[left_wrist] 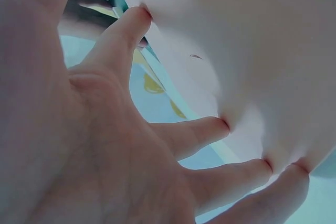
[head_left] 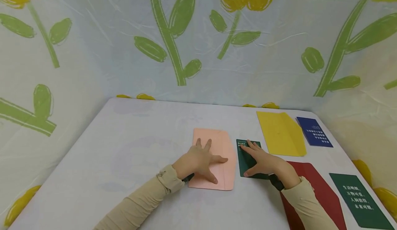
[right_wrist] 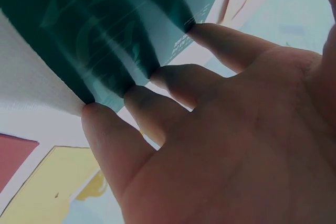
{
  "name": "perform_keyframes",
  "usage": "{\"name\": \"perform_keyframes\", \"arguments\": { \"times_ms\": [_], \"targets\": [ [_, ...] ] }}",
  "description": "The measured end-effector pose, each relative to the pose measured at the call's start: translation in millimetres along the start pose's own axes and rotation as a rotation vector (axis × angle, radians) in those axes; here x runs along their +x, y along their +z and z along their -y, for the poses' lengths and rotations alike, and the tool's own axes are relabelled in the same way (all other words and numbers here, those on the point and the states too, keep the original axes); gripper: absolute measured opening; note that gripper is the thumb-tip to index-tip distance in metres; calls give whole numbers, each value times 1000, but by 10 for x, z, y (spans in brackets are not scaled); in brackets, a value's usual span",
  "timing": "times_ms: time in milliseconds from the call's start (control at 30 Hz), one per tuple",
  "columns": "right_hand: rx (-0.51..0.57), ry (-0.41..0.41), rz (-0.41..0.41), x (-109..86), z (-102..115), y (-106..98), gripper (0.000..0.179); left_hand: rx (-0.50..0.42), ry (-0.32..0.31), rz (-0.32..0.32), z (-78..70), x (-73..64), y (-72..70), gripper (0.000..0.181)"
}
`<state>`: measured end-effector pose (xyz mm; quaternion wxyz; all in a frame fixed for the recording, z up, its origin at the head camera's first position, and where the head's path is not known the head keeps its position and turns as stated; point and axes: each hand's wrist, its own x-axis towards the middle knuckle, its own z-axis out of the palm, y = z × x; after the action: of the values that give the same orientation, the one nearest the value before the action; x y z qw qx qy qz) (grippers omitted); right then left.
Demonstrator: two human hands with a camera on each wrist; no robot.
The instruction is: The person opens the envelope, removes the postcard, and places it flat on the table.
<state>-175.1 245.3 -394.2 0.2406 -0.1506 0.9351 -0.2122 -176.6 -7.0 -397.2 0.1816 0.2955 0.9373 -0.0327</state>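
Touching one pink envelope [head_left: 220, 147], flat beneath the left hand [head_left: 203, 159], with fingertips spread wide. To the right, touching a green card [head_left: 245, 160], one of two, beneath the right hand [head_left: 263, 163], also with fingers fanned apart. Have one red envelope [head_left: 324, 192] partly under the right sleeve [head_left: 307, 202], and the second green card [head_left: 361, 200] to its right. Farther off, see one yellow envelope [head_left: 280, 133] and, just beside it, one blue card [head_left: 313, 132].
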Motion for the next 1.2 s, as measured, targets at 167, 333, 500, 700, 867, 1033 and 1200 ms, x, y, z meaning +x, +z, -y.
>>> {"name": "perform_keyframes", "arguments": {
  "times_ms": [167,333,500,700,867,1033,1200],
  "targets": [
    [10,-3,-4,8,-18,7,103,0,7,-7,19,8,-6,78],
    [25,-11,0,21,-19,18,102,61,35,-63,116,75,-13,73],
    [29,-11,-1,21,-15,17,102,89,80,-143,209,192,-55,66],
    [37,-18,-5,-2,-19,6,102,-21,84,-158,318,346,-120,78],
    [42,-18,-5,-9,-24,15,102,-106,70,-78,408,409,-115,93],
    [42,-20,-6,-6,-29,8,102,-119,69,-69,440,419,-97,93],
    [44,-12,-1,1,-32,14,101,-122,69,-75,422,389,-99,92]
  ]
}}
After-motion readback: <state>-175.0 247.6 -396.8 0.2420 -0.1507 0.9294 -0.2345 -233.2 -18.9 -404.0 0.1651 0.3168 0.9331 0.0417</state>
